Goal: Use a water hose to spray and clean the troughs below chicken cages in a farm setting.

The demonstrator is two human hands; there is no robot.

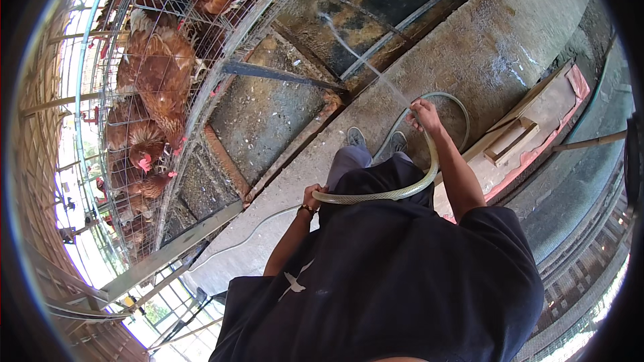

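Note:
My right hand [425,115] is closed around the end of a clear braided hose [397,194]. From that end a thin water jet [359,56] shoots away to the upper left. It lands on the wet, dark-stained floor [372,15] of a trough section beneath the cages. Lower down and to the left, my left hand [317,196] grips the same hose, which bows across the front of my body between both hands. More hose loops on the concrete around my feet and trails off to the left.
Brown hens [156,70] stand in wire cages [226,55] on the left. Wooden beams [287,77] divide the droppings-covered floor under them. I stand on a concrete walkway [483,45]. To the right lies a wooden board with pink edging [533,133], with a small wooden frame [510,141] on it.

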